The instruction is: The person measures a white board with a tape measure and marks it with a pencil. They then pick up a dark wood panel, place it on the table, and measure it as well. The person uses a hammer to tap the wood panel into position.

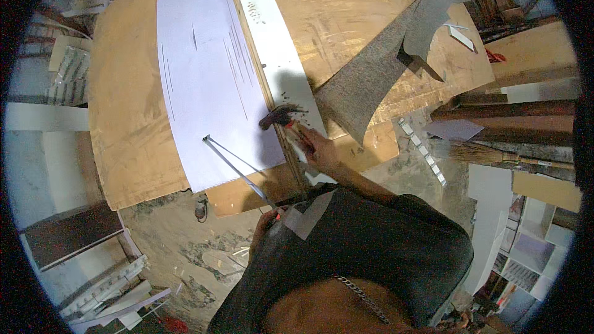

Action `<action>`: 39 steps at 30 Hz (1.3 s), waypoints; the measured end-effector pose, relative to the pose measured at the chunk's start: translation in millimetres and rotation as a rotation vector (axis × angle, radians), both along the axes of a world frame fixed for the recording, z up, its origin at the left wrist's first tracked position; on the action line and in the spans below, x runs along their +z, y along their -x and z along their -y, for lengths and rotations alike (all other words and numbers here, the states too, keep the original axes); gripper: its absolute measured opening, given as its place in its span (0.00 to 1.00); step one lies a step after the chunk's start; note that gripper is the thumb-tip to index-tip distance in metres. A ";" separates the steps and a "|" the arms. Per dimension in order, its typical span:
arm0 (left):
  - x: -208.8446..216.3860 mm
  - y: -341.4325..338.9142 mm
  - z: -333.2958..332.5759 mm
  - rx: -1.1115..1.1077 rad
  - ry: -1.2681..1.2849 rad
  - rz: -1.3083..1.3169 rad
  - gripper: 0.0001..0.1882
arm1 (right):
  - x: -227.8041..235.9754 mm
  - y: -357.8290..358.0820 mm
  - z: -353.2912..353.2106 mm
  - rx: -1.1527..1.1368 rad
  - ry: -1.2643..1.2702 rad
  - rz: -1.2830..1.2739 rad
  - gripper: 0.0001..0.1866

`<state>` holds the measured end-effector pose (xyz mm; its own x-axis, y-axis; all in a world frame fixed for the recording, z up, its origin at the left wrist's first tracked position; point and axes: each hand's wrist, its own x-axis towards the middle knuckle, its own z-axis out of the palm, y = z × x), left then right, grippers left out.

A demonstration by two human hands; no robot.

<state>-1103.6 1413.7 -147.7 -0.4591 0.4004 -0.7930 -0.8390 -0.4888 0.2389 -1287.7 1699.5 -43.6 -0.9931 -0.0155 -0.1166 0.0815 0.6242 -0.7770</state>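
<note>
My right hand (322, 153) is closed around the handle of a claw hammer (282, 115). The hammer's dark head hangs over the wooden edge strip (272, 96) beside a white sheet (204, 68) marked with thin dark lines. Low in front of my body, my left hand (265, 225) is closed on one end of a long thin metal strip (238, 172) with a bit of red at the grip. The strip's small dark far tip is at the sheet's near part; whether it touches cannot be told. Between the sheet and bare plywood runs a white panel (275, 43) strewn with small dark bits.
A large plywood tabletop (133, 99) carries everything. Grey speckled sheet offcuts (371, 65) lie on its right side. A broom (495, 154) and a segmented light strip (422, 151) are at the right, stacked panels (93, 284) at the lower left. A dark object (200, 208) lies below the table's near edge.
</note>
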 end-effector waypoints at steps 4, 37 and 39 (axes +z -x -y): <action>123.4 27.4 -60.2 0.175 0.124 -0.068 0.24 | -20.0 -25.8 4.3 -0.010 0.123 -0.210 0.25; 165.2 79.3 -516.9 0.336 -0.068 -0.657 0.29 | -162.2 -0.1 -763.5 -0.665 0.490 -0.684 0.22; 164.5 64.4 -515.7 0.388 -0.004 -0.675 0.29 | -133.8 23.7 -707.3 -0.721 0.253 -0.362 0.22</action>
<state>-1168.0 1929.3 16.8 -0.9498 0.1145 -0.2910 -0.2813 -0.7195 0.6350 -1311.4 2406.8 -177.4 -0.7453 0.6534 0.1328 0.1117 0.3188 -0.9412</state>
